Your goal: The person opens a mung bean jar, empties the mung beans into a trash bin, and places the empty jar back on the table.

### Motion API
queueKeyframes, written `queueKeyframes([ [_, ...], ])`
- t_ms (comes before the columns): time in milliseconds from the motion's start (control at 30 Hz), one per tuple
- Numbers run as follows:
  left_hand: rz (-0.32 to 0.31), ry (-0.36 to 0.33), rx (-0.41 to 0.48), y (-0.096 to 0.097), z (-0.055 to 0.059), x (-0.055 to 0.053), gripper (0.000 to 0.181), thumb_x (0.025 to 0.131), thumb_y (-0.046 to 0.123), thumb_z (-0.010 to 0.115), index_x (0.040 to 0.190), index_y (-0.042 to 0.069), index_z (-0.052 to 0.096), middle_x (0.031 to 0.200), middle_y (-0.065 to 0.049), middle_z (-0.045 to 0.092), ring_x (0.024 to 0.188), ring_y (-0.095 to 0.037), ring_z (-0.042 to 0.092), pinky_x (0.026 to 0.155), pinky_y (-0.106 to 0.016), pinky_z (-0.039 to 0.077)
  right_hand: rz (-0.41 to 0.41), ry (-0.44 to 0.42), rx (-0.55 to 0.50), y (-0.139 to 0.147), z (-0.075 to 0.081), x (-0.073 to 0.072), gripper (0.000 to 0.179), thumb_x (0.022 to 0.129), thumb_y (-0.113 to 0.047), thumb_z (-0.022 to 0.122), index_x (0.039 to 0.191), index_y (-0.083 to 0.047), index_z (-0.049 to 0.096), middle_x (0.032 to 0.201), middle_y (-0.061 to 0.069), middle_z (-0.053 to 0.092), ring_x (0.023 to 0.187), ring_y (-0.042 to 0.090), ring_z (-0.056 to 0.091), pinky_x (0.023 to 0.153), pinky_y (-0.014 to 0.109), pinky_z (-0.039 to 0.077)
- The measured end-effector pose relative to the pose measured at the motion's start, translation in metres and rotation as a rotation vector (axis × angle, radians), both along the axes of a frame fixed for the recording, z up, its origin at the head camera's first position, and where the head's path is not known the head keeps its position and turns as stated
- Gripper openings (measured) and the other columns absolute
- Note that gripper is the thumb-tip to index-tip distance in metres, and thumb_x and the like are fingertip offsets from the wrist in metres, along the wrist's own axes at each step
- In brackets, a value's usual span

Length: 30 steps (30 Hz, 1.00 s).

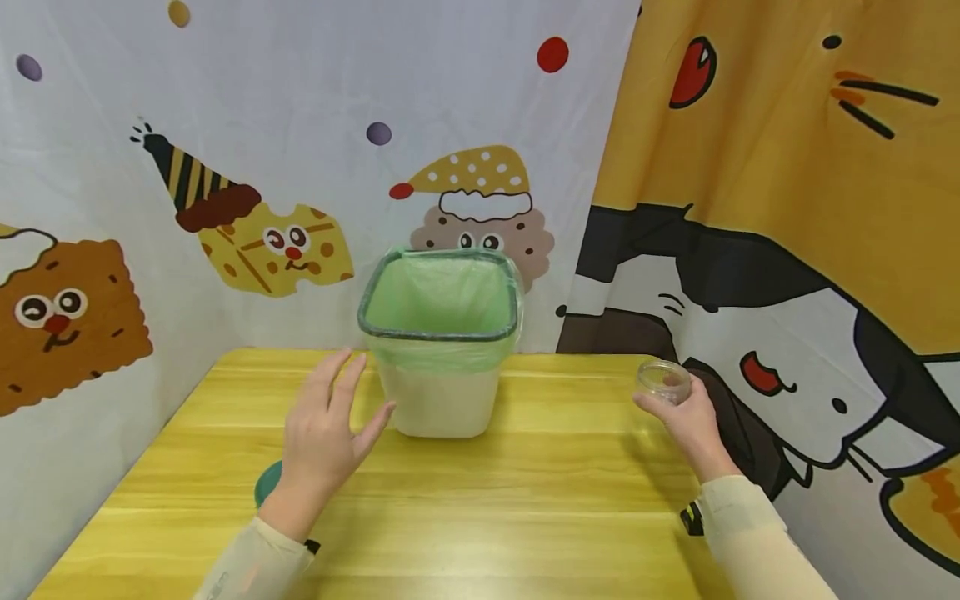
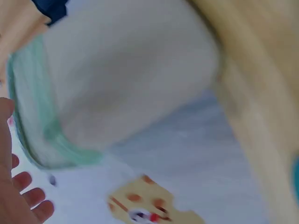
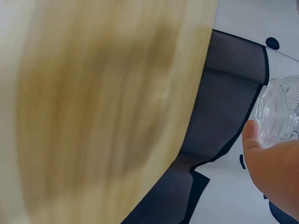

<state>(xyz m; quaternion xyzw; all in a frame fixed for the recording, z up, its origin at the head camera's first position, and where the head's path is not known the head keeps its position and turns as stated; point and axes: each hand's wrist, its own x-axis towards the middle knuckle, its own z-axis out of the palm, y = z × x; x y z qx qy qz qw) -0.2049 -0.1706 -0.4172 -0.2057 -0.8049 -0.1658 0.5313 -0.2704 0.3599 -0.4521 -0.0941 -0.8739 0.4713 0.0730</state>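
Observation:
A pale bin (image 1: 440,400) lined with a thin green bag (image 1: 450,354) stands upright on the table, a dark rim frame (image 1: 438,337) around its mouth. My left hand (image 1: 322,429) is raised in front of the bin's left side, fingers spread and holding nothing; the left wrist view shows its fingers (image 2: 33,197) beside the bin's rim. Over the table's right side, my right hand (image 1: 693,417) grips a small clear glass jar (image 1: 663,379) between thumb and fingers. Nothing distinct shows inside the jar (image 3: 278,109).
A round teal object (image 1: 267,482) lies on the table, partly hidden behind my left forearm. The wood-grain table (image 1: 525,508) meets a white cartoon-print curtain (image 1: 285,100) at the back. A yellow, black and white cloth (image 1: 750,167) hangs along the right side.

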Motion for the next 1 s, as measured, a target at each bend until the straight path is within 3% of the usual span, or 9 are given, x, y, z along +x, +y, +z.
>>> queueKeyframes([
  [100, 0.014, -0.195, -0.006, -0.025, -0.014, 0.008, 0.076, 0.105, 0.062, 0.059, 0.143, -0.004, 0.061, 0.138, -0.027, 0.065, 0.125, -0.047, 0.063, 0.102, -0.062, 0.055, 0.009, -0.008, 0.007, 0.003, -0.003, 0.003, 0.102, 0.094, -0.053, 0.08, 0.165, -0.006, 0.023, 0.161, 0.021, 0.04, 0.136, 0.038, 0.05, 0.101, 0.041, 0.049],
  [233, 0.048, -0.482, -0.02, -0.054, -0.031, 0.018, 0.076, 0.097, 0.05, 0.077, 0.146, -0.003, 0.057, 0.141, -0.026, 0.064, 0.129, -0.048, 0.061, 0.107, -0.064, 0.051, 0.01, -0.016, 0.013, 0.005, -0.005, 0.007, 0.103, 0.094, -0.051, 0.08, 0.166, -0.007, 0.022, 0.161, 0.02, 0.041, 0.137, 0.038, 0.051, 0.093, 0.027, 0.048],
  [333, 0.077, -0.626, -0.015, -0.069, -0.041, 0.022, 0.075, 0.092, 0.04, 0.085, 0.147, -0.002, 0.056, 0.143, -0.027, 0.063, 0.131, -0.05, 0.059, 0.106, -0.067, 0.051, 0.01, -0.018, 0.024, 0.005, -0.007, 0.01, 0.104, 0.093, -0.052, 0.081, 0.166, -0.006, 0.022, 0.159, 0.021, 0.042, 0.135, 0.038, 0.052, 0.087, 0.021, 0.047],
  [467, 0.093, -0.759, 0.009, -0.083, -0.051, 0.025, 0.075, 0.098, 0.045, 0.077, 0.15, -0.003, 0.054, 0.147, -0.031, 0.059, 0.134, -0.054, 0.054, 0.108, -0.072, 0.048, 0.021, -0.024, 0.024, 0.005, -0.012, 0.013, 0.107, 0.093, -0.053, 0.08, 0.166, -0.004, 0.02, 0.159, 0.022, 0.042, 0.135, 0.04, 0.052, 0.096, 0.031, 0.051],
  [533, 0.096, -0.808, 0.015, -0.087, -0.054, 0.026, 0.076, 0.1, 0.048, 0.074, 0.152, -0.003, 0.052, 0.149, -0.032, 0.057, 0.135, -0.056, 0.052, 0.109, -0.073, 0.046, 0.037, -0.032, 0.014, 0.005, -0.015, 0.013, 0.108, 0.093, -0.053, 0.08, 0.167, -0.005, 0.018, 0.16, 0.023, 0.04, 0.136, 0.04, 0.051, 0.095, 0.029, 0.051],
  [667, 0.107, -0.881, 0.001, -0.089, -0.055, 0.027, 0.077, 0.101, 0.049, 0.072, 0.154, -0.002, 0.05, 0.15, -0.032, 0.056, 0.136, -0.057, 0.052, 0.11, -0.074, 0.045, 0.067, -0.036, -0.016, 0.004, -0.018, 0.013, 0.108, 0.095, -0.049, 0.08, 0.169, -0.007, 0.013, 0.162, 0.023, 0.038, 0.136, 0.037, 0.051, 0.081, 0.011, 0.047],
  [1000, 0.113, -0.925, 0.003, -0.09, -0.061, 0.027, 0.077, 0.101, 0.05, 0.072, 0.154, -0.002, 0.05, 0.15, -0.032, 0.056, 0.136, -0.057, 0.053, 0.109, -0.073, 0.046, 0.087, -0.032, -0.065, -0.001, -0.021, 0.017, 0.108, 0.095, -0.043, 0.082, 0.169, -0.008, 0.013, 0.163, 0.025, 0.039, 0.136, 0.038, 0.053, 0.082, 0.011, 0.05],
])
